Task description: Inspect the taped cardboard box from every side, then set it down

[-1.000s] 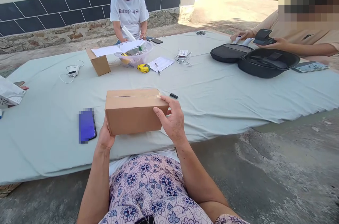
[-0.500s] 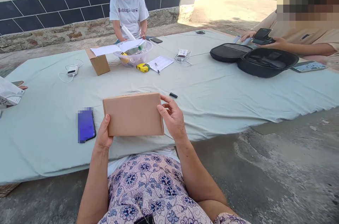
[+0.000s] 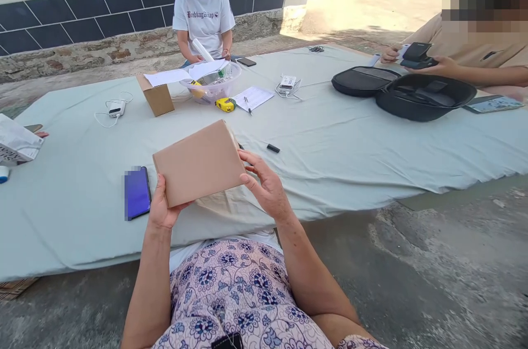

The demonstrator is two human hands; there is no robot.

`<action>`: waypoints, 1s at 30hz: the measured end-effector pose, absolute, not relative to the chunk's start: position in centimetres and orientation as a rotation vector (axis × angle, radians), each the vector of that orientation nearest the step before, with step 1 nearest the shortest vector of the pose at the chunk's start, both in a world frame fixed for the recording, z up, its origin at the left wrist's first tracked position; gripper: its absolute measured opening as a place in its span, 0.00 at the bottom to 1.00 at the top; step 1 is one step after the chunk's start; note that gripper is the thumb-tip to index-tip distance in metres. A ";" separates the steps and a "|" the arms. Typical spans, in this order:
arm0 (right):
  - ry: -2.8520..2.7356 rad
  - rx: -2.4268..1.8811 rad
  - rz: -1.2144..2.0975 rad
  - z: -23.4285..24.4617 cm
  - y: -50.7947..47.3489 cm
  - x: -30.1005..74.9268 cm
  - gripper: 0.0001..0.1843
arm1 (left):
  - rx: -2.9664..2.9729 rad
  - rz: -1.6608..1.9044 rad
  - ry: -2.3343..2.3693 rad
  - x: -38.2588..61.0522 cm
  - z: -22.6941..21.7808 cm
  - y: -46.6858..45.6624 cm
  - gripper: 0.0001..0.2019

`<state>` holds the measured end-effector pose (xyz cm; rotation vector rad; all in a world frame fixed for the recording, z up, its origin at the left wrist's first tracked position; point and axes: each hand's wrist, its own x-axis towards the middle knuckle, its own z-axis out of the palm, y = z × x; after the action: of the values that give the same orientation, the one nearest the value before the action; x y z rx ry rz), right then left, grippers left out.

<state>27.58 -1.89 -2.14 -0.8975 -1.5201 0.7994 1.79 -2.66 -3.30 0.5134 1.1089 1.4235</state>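
Note:
A plain brown cardboard box (image 3: 200,165) is held up above the near edge of a pale green sheet (image 3: 330,156), tilted with its right side higher. My left hand (image 3: 161,207) grips its lower left corner, thumb on the front face. My right hand (image 3: 264,184) holds its right end with curled fingers. One broad blank face of the box is turned toward me.
A phone (image 3: 137,193) lies left of the box and a small black object (image 3: 273,148) to its right. Farther back stand an open carton (image 3: 157,96), a clear bowl (image 3: 212,85), a tape measure (image 3: 225,104) and papers (image 3: 252,98). An open black case (image 3: 416,96) lies at right. Two other people sit nearby.
The box has turned in my hands: its taped top rolled away, a blank face came toward me, and it now tilts with the right side raised.

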 end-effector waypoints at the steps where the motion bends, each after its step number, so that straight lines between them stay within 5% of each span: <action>1: -1.466 -0.909 0.795 -2.4 -1.7 27.6 0.27 | 0.552 1.430 1.099 1.9 -3.1 -2.9 0.32; 11: -0.721 -1.001 1.041 -4.8 0.5 28.9 0.26 | 0.959 1.297 1.090 3.9 -1.1 -5.1 0.45; 18: -0.752 -1.067 1.003 -4.9 0.5 28.5 0.26 | 0.976 1.327 1.065 3.8 -1.5 -5.0 0.48; 30: -1.242 -1.065 0.841 -3.1 -1.2 27.4 0.35 | 0.858 1.563 1.060 3.9 -2.6 -3.7 0.37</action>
<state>27.42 -1.17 -3.15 -1.0653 -1.2423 0.8412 3.92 -3.66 -2.60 0.8582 1.0603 1.5628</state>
